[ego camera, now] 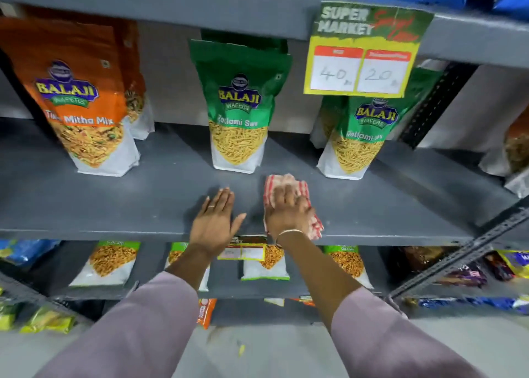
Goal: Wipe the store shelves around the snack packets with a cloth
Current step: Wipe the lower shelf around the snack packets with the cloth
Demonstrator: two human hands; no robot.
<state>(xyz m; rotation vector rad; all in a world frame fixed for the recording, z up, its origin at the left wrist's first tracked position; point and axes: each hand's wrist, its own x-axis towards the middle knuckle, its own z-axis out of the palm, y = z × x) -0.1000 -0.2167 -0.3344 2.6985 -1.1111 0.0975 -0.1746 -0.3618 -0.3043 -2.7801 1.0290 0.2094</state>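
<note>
Grey shelf (114, 206): right hand (289, 208) pressed flat on red-and-white cloth (297, 186) at the near edge, fingers extended, nothing clasped. Left hand (214, 220) just left of it, open-palmed and empty on bare shelf. Far side: orange packet (86, 105) left, two green packets (240, 111) (360, 140) centre and right.

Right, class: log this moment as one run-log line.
step: wiping shelf | right hand: flat on cloth | left hand: flat on shelf, empty | packets: upright behind
</note>
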